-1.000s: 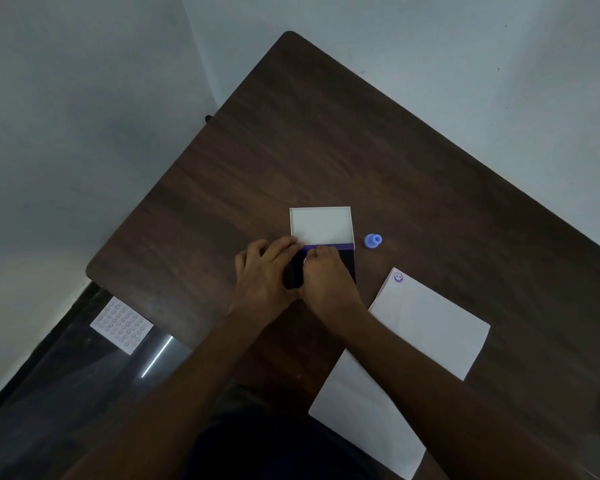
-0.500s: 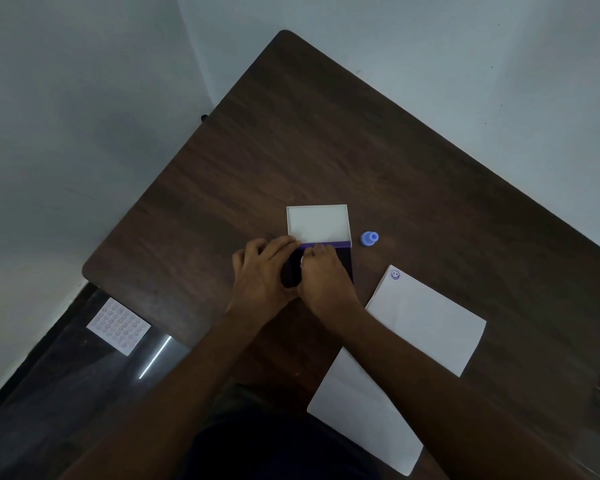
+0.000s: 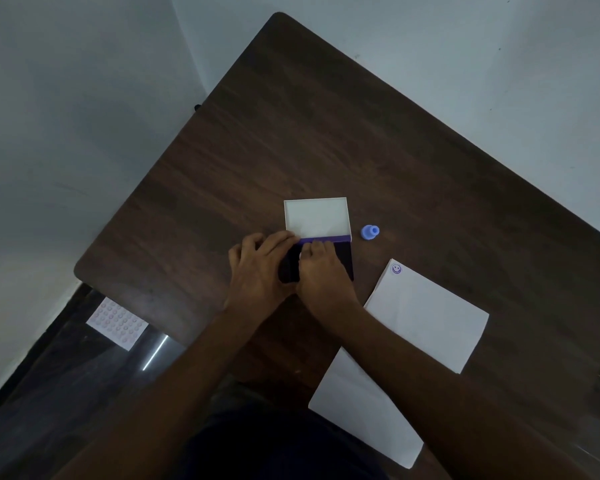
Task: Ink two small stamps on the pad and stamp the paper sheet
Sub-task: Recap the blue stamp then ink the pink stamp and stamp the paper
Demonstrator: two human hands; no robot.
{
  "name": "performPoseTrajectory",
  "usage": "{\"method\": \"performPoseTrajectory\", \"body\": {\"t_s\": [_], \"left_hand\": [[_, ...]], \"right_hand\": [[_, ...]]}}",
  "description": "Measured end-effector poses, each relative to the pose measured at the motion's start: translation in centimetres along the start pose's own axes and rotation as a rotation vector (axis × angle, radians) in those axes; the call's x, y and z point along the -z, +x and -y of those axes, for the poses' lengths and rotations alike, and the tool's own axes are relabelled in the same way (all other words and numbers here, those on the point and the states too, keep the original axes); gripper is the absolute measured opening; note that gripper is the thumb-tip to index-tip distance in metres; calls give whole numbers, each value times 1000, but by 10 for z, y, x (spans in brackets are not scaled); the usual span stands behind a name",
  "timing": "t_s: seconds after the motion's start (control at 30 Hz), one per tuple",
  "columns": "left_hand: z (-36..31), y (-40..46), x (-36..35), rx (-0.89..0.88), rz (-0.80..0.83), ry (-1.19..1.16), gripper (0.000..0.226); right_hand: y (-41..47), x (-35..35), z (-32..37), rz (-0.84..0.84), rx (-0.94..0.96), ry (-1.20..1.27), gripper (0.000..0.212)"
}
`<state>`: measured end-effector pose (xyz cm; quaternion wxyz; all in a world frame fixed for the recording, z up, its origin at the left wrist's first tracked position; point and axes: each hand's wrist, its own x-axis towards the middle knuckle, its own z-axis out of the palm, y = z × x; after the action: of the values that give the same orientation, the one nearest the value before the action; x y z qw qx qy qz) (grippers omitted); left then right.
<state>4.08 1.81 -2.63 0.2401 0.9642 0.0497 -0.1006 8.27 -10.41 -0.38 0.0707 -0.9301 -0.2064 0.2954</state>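
Left hand (image 3: 257, 271): curled, steadying left edge of ink pad (image 3: 343, 258) | right hand (image 3: 321, 271): fingers bunched on dark pad, contents hidden | round blue stamp (image 3: 370, 232): right of white lid (image 3: 317, 218) | paper sheet (image 3: 426, 317): flat, near-right, smiley print (image 3: 396, 269) at far corner | table (image 3: 326, 133): dark woodgrain

Dim, bluish light throughout. The dark worktop (image 3: 326, 133) shows faint sheen at centre; a bright glare streak lies lower left. Wide-angle bending skews the edges; detail is soft.

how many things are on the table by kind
ink pad with its lid open: 1
small blue stamp standing free: 1
white paper sheets: 2
smiley print on the sheet: 1
total: 5
The right hand may hide a second stamp.
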Motion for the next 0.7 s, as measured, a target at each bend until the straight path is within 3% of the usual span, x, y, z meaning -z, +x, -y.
{"method": "performPoseTrajectory", "body": {"t_s": [0.47, 0.53, 0.63, 0.7], "left_hand": [[-15, -1, 10, -15, 33, 106, 79], [-16, -1, 11, -14, 52, 126, 83], [-23, 2, 16, -7, 98, 146, 91], [-29, 3, 18, -37, 100, 110, 82]], "right_hand": [[-12, -10, -12, -124, 0, 186, 46], [-20, -9, -17, -236, -71, 364, 36], [-47, -2, -27, -480, -339, 715, 26], [-65, -1, -41, -607, -459, 821, 21]]}}
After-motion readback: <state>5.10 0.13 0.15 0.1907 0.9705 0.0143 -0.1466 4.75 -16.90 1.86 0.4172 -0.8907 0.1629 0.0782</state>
